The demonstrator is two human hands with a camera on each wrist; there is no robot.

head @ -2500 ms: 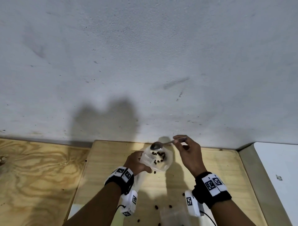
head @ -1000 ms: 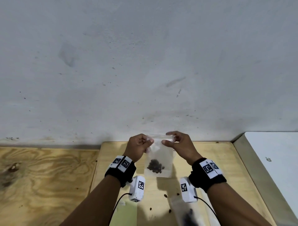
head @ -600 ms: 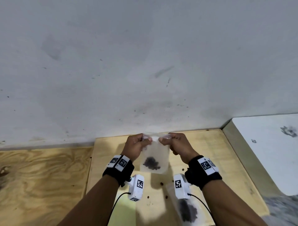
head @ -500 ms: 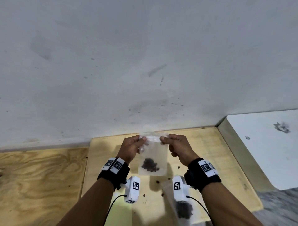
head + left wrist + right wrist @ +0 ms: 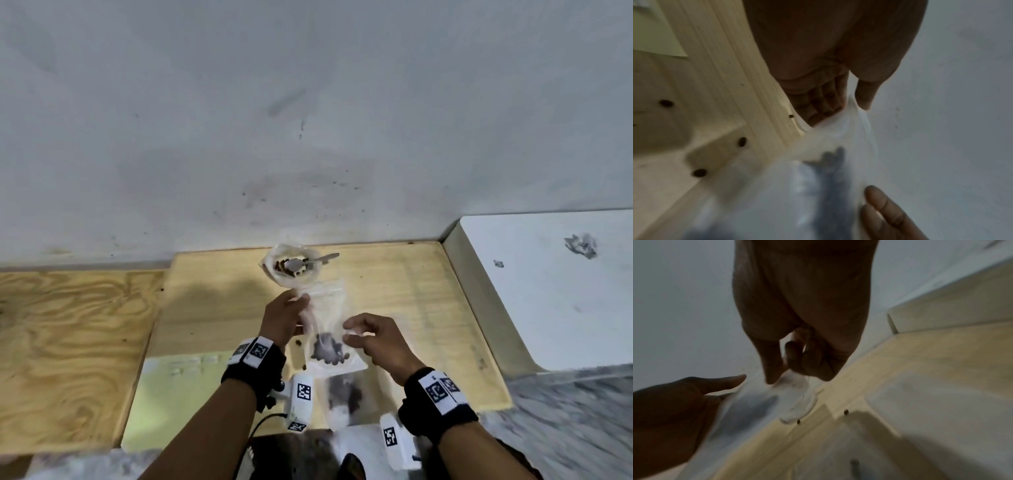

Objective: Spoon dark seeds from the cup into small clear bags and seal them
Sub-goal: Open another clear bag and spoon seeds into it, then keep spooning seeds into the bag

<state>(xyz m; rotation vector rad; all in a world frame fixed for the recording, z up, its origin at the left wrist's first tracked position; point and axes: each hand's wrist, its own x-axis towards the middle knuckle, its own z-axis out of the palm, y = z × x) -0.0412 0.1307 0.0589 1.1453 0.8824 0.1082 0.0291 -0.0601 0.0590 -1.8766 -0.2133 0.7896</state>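
A small clear bag (image 5: pixel 329 315) with dark seeds (image 5: pixel 327 349) in its bottom hangs over the light wooden board (image 5: pixel 411 308). My left hand (image 5: pixel 301 301) pinches its top left corner between thumb and fingers, which the left wrist view also shows (image 5: pixel 849 107). My right hand (image 5: pixel 351 331) is lower, its loosely spread fingers at the bag's right edge without a plain grip. The bag is blurred in both wrist views (image 5: pixel 838 186) (image 5: pixel 748 410). Behind it by the wall stands the clear cup (image 5: pixel 284 282) of seeds, the metal spoon (image 5: pixel 322 258) resting in it.
A second bag of seeds (image 5: pixel 342 394) lies on the board under my wrists. Loose seeds (image 5: pixel 298 342) dot the wood. A pale green sheet (image 5: pixel 178 387) lies at the near left, a raised white block (image 5: pixel 548 291) at the right, and a grey wall behind.
Both hands were pinching the bag's top edge. Now my right hand has let go of the top and dropped to the bag's right side. The bag hangs lower and nearer me.
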